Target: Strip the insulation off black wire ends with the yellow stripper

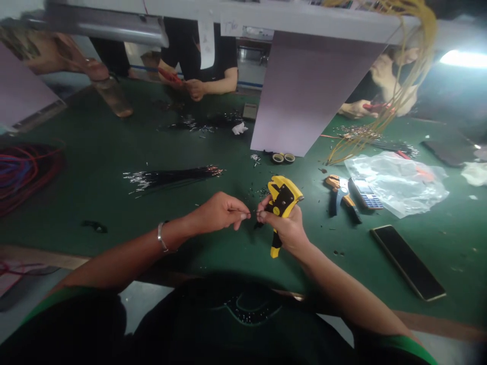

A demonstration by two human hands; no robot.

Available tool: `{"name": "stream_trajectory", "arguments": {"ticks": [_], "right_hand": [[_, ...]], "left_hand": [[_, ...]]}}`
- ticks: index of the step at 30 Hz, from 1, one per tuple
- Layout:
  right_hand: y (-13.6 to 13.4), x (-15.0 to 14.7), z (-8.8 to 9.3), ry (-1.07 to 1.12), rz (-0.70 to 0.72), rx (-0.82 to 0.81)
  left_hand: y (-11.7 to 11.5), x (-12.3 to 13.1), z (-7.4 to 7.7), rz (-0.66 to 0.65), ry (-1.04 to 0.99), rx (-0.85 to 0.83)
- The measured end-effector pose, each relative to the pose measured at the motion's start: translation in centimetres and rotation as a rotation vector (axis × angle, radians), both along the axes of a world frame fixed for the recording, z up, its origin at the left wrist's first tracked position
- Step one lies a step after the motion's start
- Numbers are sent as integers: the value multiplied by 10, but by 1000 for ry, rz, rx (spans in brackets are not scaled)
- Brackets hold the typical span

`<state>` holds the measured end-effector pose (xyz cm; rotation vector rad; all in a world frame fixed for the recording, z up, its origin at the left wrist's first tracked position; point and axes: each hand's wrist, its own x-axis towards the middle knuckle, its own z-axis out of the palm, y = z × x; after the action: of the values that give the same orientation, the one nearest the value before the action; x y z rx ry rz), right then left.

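Note:
My right hand (283, 225) grips a yellow-and-black automatic wire stripper (282, 200) by its handle, with the jaws pointing up and away from me. My left hand (217, 213) pinches a thin dark wire (239, 210) between finger and thumb, its fingertips close to those of my right hand. A silver bangle (162, 235) circles my left wrist. Farther ahead on the green mat (83, 203) lies a bundle of black wires (171, 178) with bright bare ends. Small scraps are scattered near the stripper.
To the right lie orange-handled pliers (338, 195), a keypad phone (365, 193), a smartphone (408, 262) and a clear plastic bag (395, 185). A co-worker's hands (195, 86) hold a red-handled tool across the bench. Red and blue wires (26, 175) lie at the left.

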<state>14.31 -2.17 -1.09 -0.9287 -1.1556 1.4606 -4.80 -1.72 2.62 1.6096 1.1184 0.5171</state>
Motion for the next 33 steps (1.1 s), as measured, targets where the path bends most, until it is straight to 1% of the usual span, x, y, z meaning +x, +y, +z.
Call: {"name": "stream_trajectory", "arguments": {"ticks": [5, 7, 9, 12, 15, 19, 22, 24, 27, 30, 33], "right_hand": [[4, 2, -7, 13, -2, -67], [5, 3, -12, 0, 20, -93], [4, 3, -17, -12, 45, -117], [4, 3, -22, -33, 70, -126], [4, 3, -26, -25, 109, -98], [0, 5, -29, 23, 165, -117], [-4, 6, -32, 33, 198, -146], [-7, 6, -34, 20, 219, -155], [-8, 6, -36, -13, 229, -157], [-7, 6, -36, -55, 207, -179], [-6, 6, -33, -118, 190, -225]], "left_hand": [[2, -4, 2, 163, 4, -3], [3, -6, 1, 212, 11, 38], [4, -7, -1, 240, 29, 145], [4, -7, -5, 264, 71, 404], [4, -7, -10, 284, 114, 634], [6, -7, -21, 305, 228, 932], [8, -8, -32, 308, 327, 1107], [9, -8, -38, 317, 362, 1182], [8, -8, -43, 307, 398, 1230], [7, -8, -45, 293, 436, 1269], [6, -9, -46, 281, 495, 1349]]}}
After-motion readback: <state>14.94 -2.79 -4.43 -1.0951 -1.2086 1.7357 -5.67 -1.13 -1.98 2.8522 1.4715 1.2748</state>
